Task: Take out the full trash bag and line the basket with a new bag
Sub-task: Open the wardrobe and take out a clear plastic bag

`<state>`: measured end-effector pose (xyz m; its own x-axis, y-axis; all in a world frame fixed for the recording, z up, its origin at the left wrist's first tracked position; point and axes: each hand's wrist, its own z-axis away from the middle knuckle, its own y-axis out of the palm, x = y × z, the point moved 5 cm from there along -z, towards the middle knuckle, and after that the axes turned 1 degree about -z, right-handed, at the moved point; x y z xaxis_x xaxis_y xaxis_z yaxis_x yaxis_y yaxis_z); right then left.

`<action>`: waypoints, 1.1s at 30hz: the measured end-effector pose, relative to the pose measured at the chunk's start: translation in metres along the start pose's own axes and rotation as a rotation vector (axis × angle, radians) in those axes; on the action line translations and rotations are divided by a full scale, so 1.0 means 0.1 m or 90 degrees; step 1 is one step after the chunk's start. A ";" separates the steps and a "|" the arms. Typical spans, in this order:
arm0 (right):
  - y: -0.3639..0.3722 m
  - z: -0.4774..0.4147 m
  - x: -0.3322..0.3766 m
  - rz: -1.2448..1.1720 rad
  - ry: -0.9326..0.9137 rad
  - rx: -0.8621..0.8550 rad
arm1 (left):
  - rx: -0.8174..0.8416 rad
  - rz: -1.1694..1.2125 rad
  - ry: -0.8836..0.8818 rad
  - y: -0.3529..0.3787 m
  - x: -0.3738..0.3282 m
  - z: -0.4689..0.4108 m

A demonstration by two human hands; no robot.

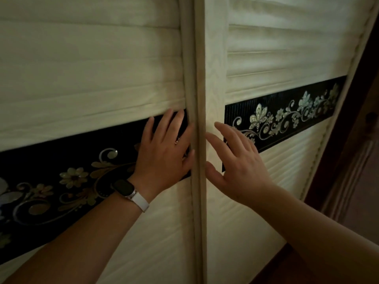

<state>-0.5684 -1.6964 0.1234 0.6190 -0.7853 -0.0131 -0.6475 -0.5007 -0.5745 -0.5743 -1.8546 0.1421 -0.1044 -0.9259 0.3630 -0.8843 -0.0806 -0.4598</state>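
Observation:
No trash bag or basket is in view. I face two cream louvred wardrobe doors, each crossed by a black floral band. My left hand (164, 150) lies flat on the left door (92, 78), fingers straight, right beside the vertical edge strip (198, 99) where the doors meet. A watch with a white strap sits on that wrist. My right hand (235, 160) is spread with straight fingers against the right door (276, 48), just right of the same strip. Neither hand holds anything.
A dark brown wooden frame or door (361, 140) stands at the right edge. A strip of dark wooden floor (287, 267) shows below the right door. The room is dim.

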 end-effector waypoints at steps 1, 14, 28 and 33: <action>0.04 -0.04 -0.01 -0.005 -0.011 -0.021 | 0.001 -0.015 0.005 0.03 0.00 0.00; 0.63 -0.21 -0.21 -0.068 -0.134 -0.235 | -0.077 -0.147 0.033 0.20 -0.03 0.04; 0.78 -0.24 -0.59 -0.071 -0.164 -0.266 | -0.099 -0.149 0.035 0.22 -0.03 0.04; 0.75 -0.23 -0.80 -0.042 -0.147 -0.249 | -0.099 -0.119 0.029 0.20 -0.08 -0.01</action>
<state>-0.6766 -1.6789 0.1002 0.7184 -0.6678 -0.1946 -0.6953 -0.6815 -0.2282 -0.5915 -1.8485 0.1308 0.0504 -0.8824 0.4679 -0.9493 -0.1879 -0.2521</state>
